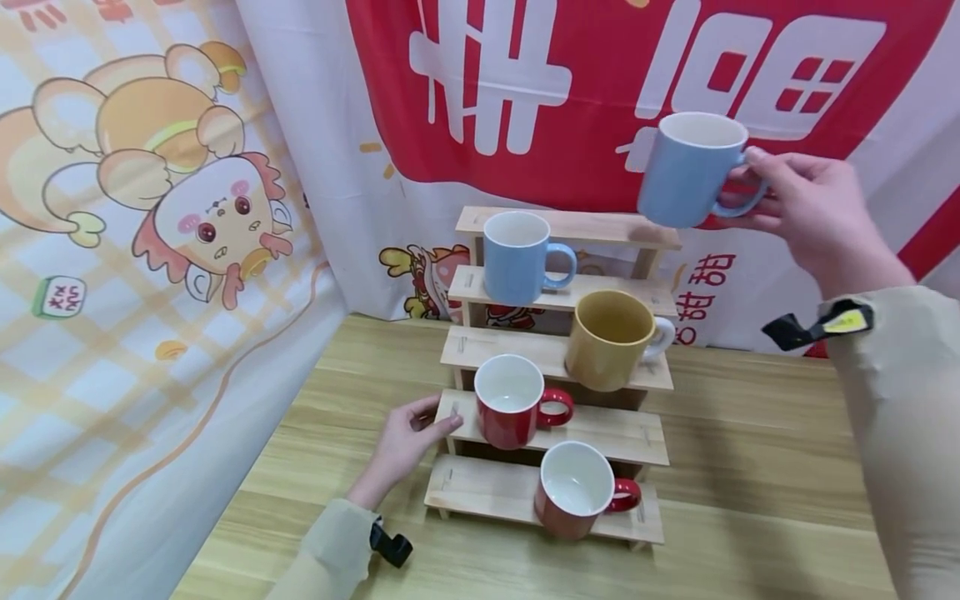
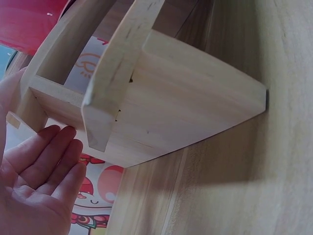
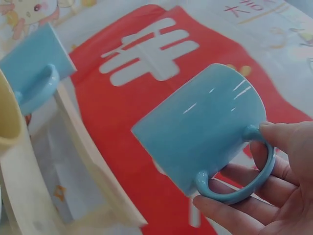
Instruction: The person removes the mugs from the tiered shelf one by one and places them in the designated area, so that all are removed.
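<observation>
My right hand [image 1: 806, 204] grips the handle of a light blue mug [image 1: 686, 175], raised above the right end of a stepped wooden rack [image 1: 495, 483]. The right wrist view shows the thumb on top of the handle and the fingers beneath it. My left hand [image 1: 405, 442] is at the rack's left side, its thumb over the end of the second step from the bottom. In the left wrist view its loosely bent fingers [image 2: 46, 161] lie against or close to the rack's side. Another light blue mug [image 1: 516, 258] stands on an upper step.
A yellow mug [image 1: 609, 342] with a white handle stands on the middle step. Below are a red mug [image 1: 510, 404] and a reddish-brown mug [image 1: 573, 492] with a red handle. Printed cloth [image 1: 300, 167] hangs behind and at left. The rack stands on a wood-grain table [image 1: 750, 433].
</observation>
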Demonstrator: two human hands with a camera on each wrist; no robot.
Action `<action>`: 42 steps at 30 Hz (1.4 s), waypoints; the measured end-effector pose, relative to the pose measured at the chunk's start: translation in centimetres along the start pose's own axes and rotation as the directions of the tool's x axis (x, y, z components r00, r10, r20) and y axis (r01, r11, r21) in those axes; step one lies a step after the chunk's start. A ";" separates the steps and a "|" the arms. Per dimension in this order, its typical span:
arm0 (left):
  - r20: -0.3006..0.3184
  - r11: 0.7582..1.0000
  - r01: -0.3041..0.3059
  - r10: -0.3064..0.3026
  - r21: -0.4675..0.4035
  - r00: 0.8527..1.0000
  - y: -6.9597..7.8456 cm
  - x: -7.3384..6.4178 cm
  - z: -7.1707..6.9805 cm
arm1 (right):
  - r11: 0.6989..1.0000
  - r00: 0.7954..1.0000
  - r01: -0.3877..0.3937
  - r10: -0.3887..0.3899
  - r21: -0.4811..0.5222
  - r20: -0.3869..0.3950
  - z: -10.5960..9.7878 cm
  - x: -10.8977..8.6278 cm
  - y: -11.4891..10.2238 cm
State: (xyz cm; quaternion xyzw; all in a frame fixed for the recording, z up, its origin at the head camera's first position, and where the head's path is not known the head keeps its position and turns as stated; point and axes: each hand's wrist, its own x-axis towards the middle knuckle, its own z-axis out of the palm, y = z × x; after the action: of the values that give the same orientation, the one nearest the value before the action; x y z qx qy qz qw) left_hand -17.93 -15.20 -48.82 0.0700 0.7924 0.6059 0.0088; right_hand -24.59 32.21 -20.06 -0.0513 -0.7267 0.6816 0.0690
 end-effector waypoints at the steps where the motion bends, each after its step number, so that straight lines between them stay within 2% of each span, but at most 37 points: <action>1: 0.001 1.000 -0.004 0.004 -0.001 1.000 0.0 0.0 0.0 | 1.000 1.000 0.007 -0.007 0.004 -0.014 -0.6 -0.3 0.1; 7: -0.004 1.000 -0.004 0.004 0.008 1.000 0.2 -0.2 0.0 | 0.997 0.993 0.040 -0.047 -0.065 -0.111 -3.4 -1.8 2.1; 13: 0.009 1.000 0.003 -0.003 0.004 1.000 0.4 -0.1 -0.1 | 0.977 0.977 -0.009 -0.037 -0.215 -0.209 -5.8 -3.5 4.8; 16: 0.011 1.000 0.012 -0.012 0.008 1.000 0.4 0.0 -0.2 | 0.963 0.969 -0.059 -0.008 -0.262 -0.248 -6.7 -4.0 6.3; 23: 0.009 1.000 0.013 -0.014 0.017 1.000 0.3 0.0 -0.2 | 0.954 0.965 -0.114 0.041 -0.276 -0.258 -7.8 -4.5 10.4; 26: 0.007 1.000 0.013 -0.013 0.025 1.000 0.2 0.0 -0.2 | 0.961 0.968 -0.134 0.076 -0.240 -0.240 -7.7 -4.4 12.4; 30: 0.007 0.999 0.014 -0.014 0.037 1.000 0.2 0.0 -0.2 | 0.982 0.970 -0.161 0.139 -0.100 -0.200 -7.5 -4.4 15.0; 33: 0.007 0.999 0.012 -0.012 0.033 1.000 0.3 0.0 -0.2 | 0.989 0.972 -0.146 0.144 0.004 -0.186 -7.0 -4.2 17.4; 42: 0.002 1.000 0.015 -0.015 0.006 1.000 0.5 -0.1 0.0 | 0.988 0.955 -0.120 0.141 0.095 -0.263 -4.7 -4.0 24.2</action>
State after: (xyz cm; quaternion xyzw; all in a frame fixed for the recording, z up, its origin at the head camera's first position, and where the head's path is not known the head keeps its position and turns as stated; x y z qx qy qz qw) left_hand -17.78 -15.13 -48.34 0.0647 0.7947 0.6033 0.0142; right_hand -20.29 37.73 -44.00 -0.1884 -0.6786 0.6991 0.1236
